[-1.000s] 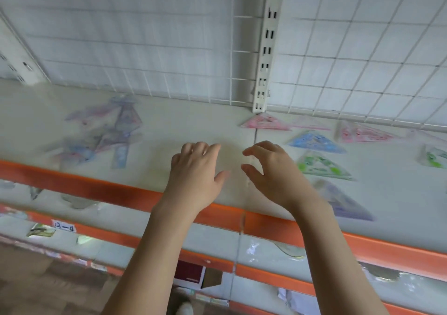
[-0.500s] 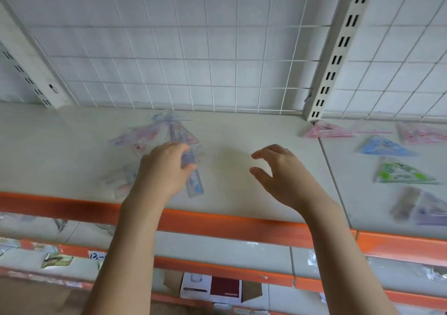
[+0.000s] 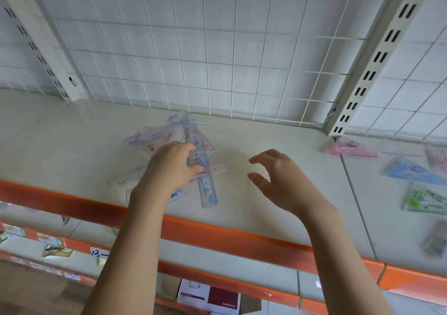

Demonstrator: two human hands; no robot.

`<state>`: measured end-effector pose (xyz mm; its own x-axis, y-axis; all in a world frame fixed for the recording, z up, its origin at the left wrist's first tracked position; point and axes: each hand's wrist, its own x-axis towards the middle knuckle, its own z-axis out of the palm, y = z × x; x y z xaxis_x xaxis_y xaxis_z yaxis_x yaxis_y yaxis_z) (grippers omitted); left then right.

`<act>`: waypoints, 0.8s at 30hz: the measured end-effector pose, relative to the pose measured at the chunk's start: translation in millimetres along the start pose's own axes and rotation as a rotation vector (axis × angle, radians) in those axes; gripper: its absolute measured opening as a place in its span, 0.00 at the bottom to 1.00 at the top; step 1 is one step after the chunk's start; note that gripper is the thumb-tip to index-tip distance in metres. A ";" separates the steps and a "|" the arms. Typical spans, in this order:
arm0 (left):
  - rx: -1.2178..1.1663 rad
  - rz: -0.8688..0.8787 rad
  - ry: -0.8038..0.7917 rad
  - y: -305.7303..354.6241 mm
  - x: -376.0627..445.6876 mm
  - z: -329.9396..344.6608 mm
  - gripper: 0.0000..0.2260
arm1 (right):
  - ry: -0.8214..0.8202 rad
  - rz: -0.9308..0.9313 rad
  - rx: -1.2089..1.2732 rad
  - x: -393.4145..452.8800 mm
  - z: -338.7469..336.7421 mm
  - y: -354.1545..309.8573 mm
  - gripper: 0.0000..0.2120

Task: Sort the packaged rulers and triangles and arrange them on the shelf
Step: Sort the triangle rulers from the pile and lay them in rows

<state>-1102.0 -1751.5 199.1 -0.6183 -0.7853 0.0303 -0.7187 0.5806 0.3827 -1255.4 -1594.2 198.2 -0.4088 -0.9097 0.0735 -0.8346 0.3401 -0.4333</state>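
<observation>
Left hand (image 3: 173, 167) on ruler pile (image 3: 169, 142), right hand (image 3: 278, 179) apart.

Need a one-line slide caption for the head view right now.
Left hand grips a packaged ruler from the jumbled pile; right hand hovers open.

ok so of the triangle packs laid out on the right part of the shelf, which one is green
The green triangle pack, second from the front edge along the right side. The pack behind it is blue, the one by the upright is pink, and the nearest is blurred and dark.
</observation>
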 end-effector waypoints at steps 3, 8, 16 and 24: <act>-0.047 -0.021 -0.075 -0.3 12.3 -2.3 0.26 | -0.007 0.012 -0.005 2.9 0.2 3.2 0.17; 0.001 -0.089 -0.308 -2.8 37.0 -14.0 0.24 | -0.012 0.011 -0.009 7.2 0.3 4.7 0.17; 0.078 -0.026 -0.436 -6.0 57.0 -17.8 0.22 | -0.016 0.005 -0.027 13.0 -0.8 5.8 0.17; -0.230 0.122 -0.135 -4.7 51.9 -16.2 0.06 | -0.024 -0.013 -0.037 19.6 1.3 3.4 0.17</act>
<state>-1125.5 -1798.5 213.8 -0.7436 -0.6681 -0.0283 -0.5549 0.5929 0.5835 -1265.7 -1611.2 197.1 -0.3896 -0.9192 0.0568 -0.8529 0.3369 -0.3988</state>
